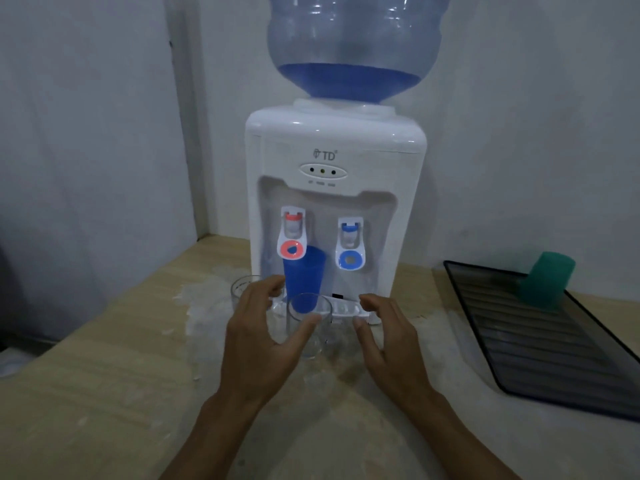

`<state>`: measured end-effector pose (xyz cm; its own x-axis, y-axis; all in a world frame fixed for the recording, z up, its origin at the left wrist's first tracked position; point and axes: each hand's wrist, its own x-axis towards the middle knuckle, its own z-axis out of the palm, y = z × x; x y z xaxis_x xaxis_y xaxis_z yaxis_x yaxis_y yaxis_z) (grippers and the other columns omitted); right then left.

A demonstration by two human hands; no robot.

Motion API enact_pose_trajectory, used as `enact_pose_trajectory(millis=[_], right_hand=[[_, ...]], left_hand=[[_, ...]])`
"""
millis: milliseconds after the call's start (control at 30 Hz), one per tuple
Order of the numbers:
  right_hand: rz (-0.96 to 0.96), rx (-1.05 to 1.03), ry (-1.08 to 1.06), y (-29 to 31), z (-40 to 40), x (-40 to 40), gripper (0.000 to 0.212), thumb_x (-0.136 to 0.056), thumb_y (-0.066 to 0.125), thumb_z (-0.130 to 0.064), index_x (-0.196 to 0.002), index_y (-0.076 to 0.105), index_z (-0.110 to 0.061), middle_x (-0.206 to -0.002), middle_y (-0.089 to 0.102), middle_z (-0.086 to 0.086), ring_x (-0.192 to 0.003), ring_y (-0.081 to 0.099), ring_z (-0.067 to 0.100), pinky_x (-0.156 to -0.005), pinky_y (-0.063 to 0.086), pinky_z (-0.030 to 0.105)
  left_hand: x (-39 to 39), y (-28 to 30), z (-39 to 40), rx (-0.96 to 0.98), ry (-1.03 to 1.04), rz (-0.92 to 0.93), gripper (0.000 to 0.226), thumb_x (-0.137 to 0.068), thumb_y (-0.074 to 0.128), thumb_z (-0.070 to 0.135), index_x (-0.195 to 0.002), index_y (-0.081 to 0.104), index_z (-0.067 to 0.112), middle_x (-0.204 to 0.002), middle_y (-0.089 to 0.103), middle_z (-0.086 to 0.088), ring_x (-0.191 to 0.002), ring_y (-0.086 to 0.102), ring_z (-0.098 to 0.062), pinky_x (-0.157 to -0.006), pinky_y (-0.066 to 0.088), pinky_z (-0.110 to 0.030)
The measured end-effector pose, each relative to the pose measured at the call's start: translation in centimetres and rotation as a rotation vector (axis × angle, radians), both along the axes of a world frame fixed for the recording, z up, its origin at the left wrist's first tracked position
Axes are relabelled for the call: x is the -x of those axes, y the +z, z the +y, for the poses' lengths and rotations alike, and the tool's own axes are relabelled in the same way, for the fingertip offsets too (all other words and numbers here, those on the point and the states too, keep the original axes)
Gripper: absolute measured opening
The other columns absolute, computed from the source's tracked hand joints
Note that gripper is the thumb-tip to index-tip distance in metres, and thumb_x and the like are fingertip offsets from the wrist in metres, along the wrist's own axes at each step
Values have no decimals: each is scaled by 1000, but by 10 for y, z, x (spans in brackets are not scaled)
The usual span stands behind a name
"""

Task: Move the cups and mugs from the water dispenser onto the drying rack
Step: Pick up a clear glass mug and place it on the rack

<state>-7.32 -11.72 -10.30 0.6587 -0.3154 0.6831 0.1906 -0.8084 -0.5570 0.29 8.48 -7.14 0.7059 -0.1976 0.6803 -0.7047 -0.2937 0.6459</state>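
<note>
Item: two bare hands flanking a clear drinking glass before a tabletop water dispenser.

Left hand (258, 336) and right hand (388, 337) spread apart, fingers loose, neither clamped on anything; the clear drinking glass (309, 327) stands upright and empty between them, left thumb just at its wall, seemingly a two-sided approach for a steady lift. At 12 o'clock of the glass, a blue plastic cup (304, 277) stands upright on the drip tray (346, 310) under the red-lever tap (292, 237); contents cannot be told. At 10 o'clock, a second clear glass (244, 289) on the wooden counter (104, 358), beside the white dispenser (334, 188). At 3 o'clock, well apart, the black ribbed drying rack (540, 344) bears one green cup (547, 280), apparently mouth-down to drain. Three vessels remain to move.
</note>
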Motion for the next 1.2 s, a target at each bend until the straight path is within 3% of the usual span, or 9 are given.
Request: enact_pose_trajectory(millis=[67, 167, 400, 533, 733, 833, 933, 1000, 1200], right_hand=[[5, 32, 12, -1, 2, 2, 29, -100, 58, -29, -127, 59, -21, -120, 65, -9, -110, 61, -2, -94, 48, 12], [18, 61, 42, -2, 3, 5, 33, -101, 55, -33, -128, 61, -16, -121, 66, -5, -109, 62, 2, -94, 49, 13], [21, 61, 44, -1, 3, 6, 32, -100, 58, -29, -129, 61, -16, -122, 67, -4, -110, 64, 5, -94, 53, 20], [2, 52, 40, 1, 3, 8, 31, -99, 59, -28, -127, 62, -16, -120, 67, -5, -109, 63, 3, -93, 52, 18], [-24, -12, 57, 1, -1, 12, 29, -97, 63, -23, -125, 62, -19, -112, 68, -9, -104, 65, 0, -88, 51, 14], [-13, -203, 158, 2, -7, 18, 31, -95, 61, -19, -126, 63, -20, -110, 72, -7, -106, 69, 12, -91, 57, 30], [74, -466, 391, 4, -15, 25, 41, -91, 57, -11, -132, 61, -17, -121, 71, 7, -115, 67, 29, -100, 54, 50], [161, -466, 456, 7, -18, 31, 47, -90, 60, -14, -137, 57, -18, -130, 67, 8, -123, 64, 30, -104, 50, 56], [365, -421, 426, 9, -3, 31, 61, -82, 86, -28, -136, 56, -32, -132, 69, -9, -122, 66, 12, -104, 55, 41]], left_hand=[[0, -13, -8, -112, -7, 119, 86, -76, 81, 57, -148, 48, 22, -147, 58, 3, -128, 58, -15, -106, 47, -30], [-2, -24, -16, -187, -47, 214, 93, -80, 77, 57, -156, 36, 24, -157, 49, 3, -143, 48, -17, -116, 32, -30], [-6, -28, -23, -201, -115, 350, 82, -86, 74, 51, -154, 36, 26, -157, 49, 3, -144, 47, -19, -121, 32, -38], [-5, -27, -25, -170, -96, 317, 79, -82, 80, 49, -148, 44, 24, -146, 57, 4, -130, 55, -12, -103, 33, -10], [2, -29, -27, -97, -96, 166, 77, -72, 91, 35, -138, 51, 23, -130, 62, 7, -117, 60, -10, -96, 44, -17], [8, -26, -28, -5, -149, 103, 78, -70, 92, 42, -134, 54, 19, -125, 63, 13, -112, 61, 0, -97, 43, -5], [18, -21, -28, 50, -201, 53, 71, -69, 90, 45, -127, 54, 25, -116, 61, 25, -109, 60, 10, -92, 44, -3], [24, -19, -29, 69, -232, 28, 72, -68, 92, 45, -126, 52, 28, -116, 61, 27, -109, 60, 12, -91, 45, -3], [38, -14, -31, 94, -295, 34, 75, -65, 94, 43, -126, 53, 31, -116, 63, 26, -110, 62, 12, -90, 47, -3]])
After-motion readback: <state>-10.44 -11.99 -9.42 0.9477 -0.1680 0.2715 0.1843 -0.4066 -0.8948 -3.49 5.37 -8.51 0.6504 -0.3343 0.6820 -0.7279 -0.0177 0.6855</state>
